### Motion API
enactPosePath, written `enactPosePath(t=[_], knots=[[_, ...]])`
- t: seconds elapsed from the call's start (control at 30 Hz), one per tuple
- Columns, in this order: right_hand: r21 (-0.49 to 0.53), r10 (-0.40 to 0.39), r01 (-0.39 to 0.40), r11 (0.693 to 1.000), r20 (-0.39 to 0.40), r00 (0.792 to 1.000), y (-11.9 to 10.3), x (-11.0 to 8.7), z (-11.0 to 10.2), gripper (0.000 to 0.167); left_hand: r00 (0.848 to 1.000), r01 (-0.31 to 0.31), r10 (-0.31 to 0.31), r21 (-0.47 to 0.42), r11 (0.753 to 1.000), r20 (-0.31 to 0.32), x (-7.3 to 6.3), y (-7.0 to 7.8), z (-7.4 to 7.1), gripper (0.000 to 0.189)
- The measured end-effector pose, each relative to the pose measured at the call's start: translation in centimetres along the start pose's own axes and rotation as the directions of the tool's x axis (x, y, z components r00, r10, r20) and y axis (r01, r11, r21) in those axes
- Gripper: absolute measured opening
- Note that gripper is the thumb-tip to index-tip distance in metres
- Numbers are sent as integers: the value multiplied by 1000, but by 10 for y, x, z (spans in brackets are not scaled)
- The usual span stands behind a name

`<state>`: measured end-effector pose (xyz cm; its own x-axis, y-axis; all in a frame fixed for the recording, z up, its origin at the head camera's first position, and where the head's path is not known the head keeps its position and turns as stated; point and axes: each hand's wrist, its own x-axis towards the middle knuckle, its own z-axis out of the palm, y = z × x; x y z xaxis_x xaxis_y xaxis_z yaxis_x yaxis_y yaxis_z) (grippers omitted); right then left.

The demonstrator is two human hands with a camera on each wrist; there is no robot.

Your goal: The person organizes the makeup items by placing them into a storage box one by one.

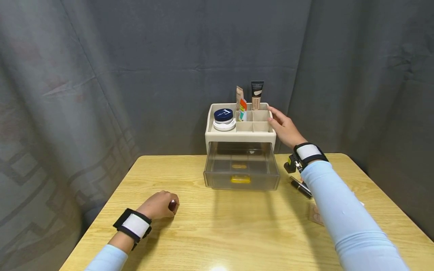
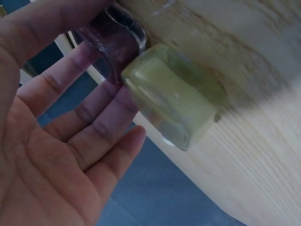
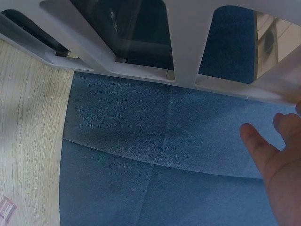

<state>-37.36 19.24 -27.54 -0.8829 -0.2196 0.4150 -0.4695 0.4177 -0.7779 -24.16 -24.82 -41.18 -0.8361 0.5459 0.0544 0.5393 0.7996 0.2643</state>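
My left hand [image 1: 159, 205] is low over the left part of the table, pinching a small dark red glass bottle [image 2: 120, 40] between thumb and fingers. A yellow-green glass bottle [image 2: 174, 99] lies against the red one by the fingertips; the hand hides it in the head view. My right hand [image 1: 286, 130] is at the right side of the cream organizer [image 1: 240, 138], fingertips right at its upper rim and thumb extended in the right wrist view. Below the organizer's top, a smoky clear drawer [image 1: 217, 180] with a yellow handle stands pulled out.
In the organizer's top stand a navy-lidded jar [image 1: 223, 114] on a white round case [image 1: 224, 125], a black-and-beige tube [image 1: 257, 94] and smaller tubes. Dark slim cosmetics [image 1: 301, 187] and a pinkish box [image 1: 315, 214] lie by my right forearm. A grey curtain [image 1: 152, 75] hangs behind.
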Motion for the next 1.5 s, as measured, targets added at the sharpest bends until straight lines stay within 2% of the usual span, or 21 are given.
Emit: enactPosePath(t=[0.23, 0.33, 0.43, 0.63, 0.9, 1.17, 1.33, 1.5], knots=[[10, 5, -5, 1000, 4, 1000, 0, -1, 0, 54, 1000, -7, 8, 25, 1000, -18, 2, 6, -8, 25], [11, 4, -4, 1000, 4, 1000, 1, 0, -1, 54, 1000, -7, 8, 38, 999, -17, 5, 13, -17, 25], [11, 0, 0, 1000, 1, 1000, 2, 0, -2, 54, 999, -37, 38, 62, 997, -22, 8, 21, -29, 26], [17, -2, 2, 1000, 1, 1000, 3, 0, -2, 54, 990, -132, 136, 104, 986, -35, 15, 37, -55, 24], [21, 1, -1, 1000, 3, 1000, 3, -2, -2, 54, 978, -195, 205, 184, 963, -37, 26, 68, -101, 21], [18, -14, 14, 1000, -3, 1000, 2, -1, -2, 54, 975, -214, 222, 230, 949, -9, 37, 97, -146, 18], [10, -16, 16, 1000, -1, 1000, 2, 0, -2, 54, 977, -208, 212, 224, 952, 10, 41, 111, -167, 16], [13, -3, 3, 1000, 5, 1000, 0, -2, -1, 54, 971, -237, 241, 223, 945, 12, 50, 125, -184, 15]])
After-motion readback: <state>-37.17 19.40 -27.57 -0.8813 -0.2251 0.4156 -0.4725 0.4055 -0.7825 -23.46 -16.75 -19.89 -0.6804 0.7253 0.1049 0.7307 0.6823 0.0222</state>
